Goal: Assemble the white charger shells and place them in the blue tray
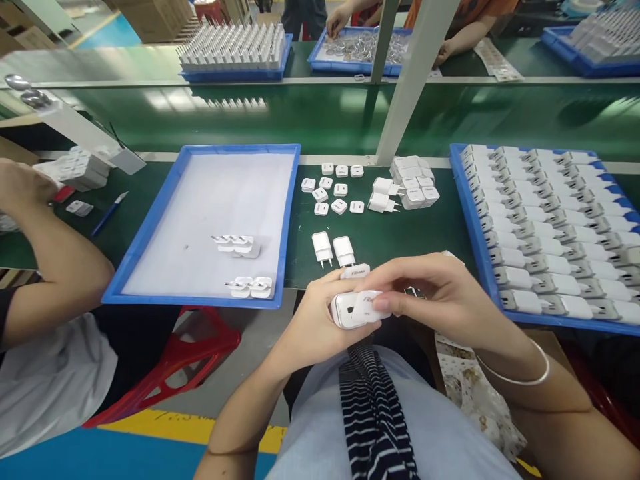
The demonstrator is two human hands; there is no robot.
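Note:
My left hand (317,319) is closed around a white plug charger (343,312), its end with a dark port turned toward me. A second white charger end (355,271) with printed letters shows beyond the fingers of that hand. Between thumb and fingers, my right hand (440,293) pinches a small white end cover (368,305) with grey print, overlapping the charger's face. Metal pins (414,292) peek out by my right palm; what they belong to is mostly hidden. Two chargers (323,248) lie just beyond my hands, prongs toward me.
Several loose white covers (341,189) and a cluster of chargers (413,181) lie on the green table. A blue tray (200,200) at left holds several chargers; the right tray (493,293) holds rows of them. A metal post (407,87) rises ahead. Co-workers sit left and opposite.

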